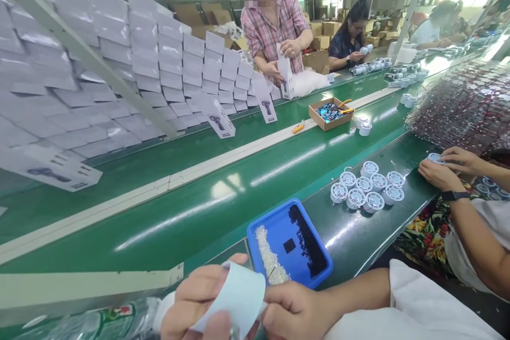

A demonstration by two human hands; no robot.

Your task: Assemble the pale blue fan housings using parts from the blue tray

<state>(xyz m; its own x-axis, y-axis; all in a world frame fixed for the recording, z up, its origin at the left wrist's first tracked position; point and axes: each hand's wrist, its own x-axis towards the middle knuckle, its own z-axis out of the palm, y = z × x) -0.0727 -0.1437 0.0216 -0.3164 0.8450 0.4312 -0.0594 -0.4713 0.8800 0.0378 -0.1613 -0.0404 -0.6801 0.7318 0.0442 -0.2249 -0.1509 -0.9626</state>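
At the bottom centre, my left hand is wrapped round a pale white plastic cylinder, which is tilted with its side towards me. My right hand is closed in a pinch at the cylinder's right end. Whatever lies between those fingertips is hidden. Just beyond my hands lies a blue tray. Small clear-white parts run along its left side, small black parts along its right, with a dark square piece between them.
A clear bottle lies at lower left. Several round white units stand right of the tray, near a co-worker's hands. Across the green belt are a cardboard box, stacked white boxes and people. A wire heap is at right.
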